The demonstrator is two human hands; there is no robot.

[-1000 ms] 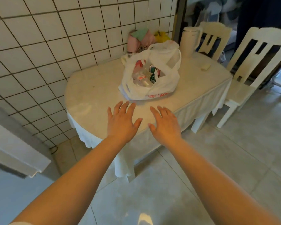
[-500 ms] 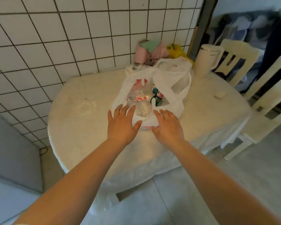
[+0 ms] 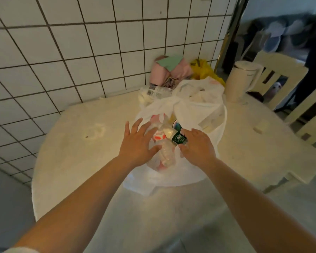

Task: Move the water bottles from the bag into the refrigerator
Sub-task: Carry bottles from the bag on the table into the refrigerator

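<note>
White tiled wall (image 3: 80, 52); round table (image 3: 71, 161); cream chairs (image 3: 281, 73)

bag (image 3: 199, 106): on the table (image 3: 71, 152), mid-table, mouth facing the person
bottles (image 3: 167, 141): lying in the bag mouth, between both hands
left hand (image 3: 138, 146): over the bag's left edge
right hand (image 3: 197, 147): over the bag's right side, at a bottle
kettle (image 3: 242, 82): behind-right of the bag
chairs (image 3: 274, 77): right of the table
wall (image 3: 80, 42): behind and left of the table
</note>
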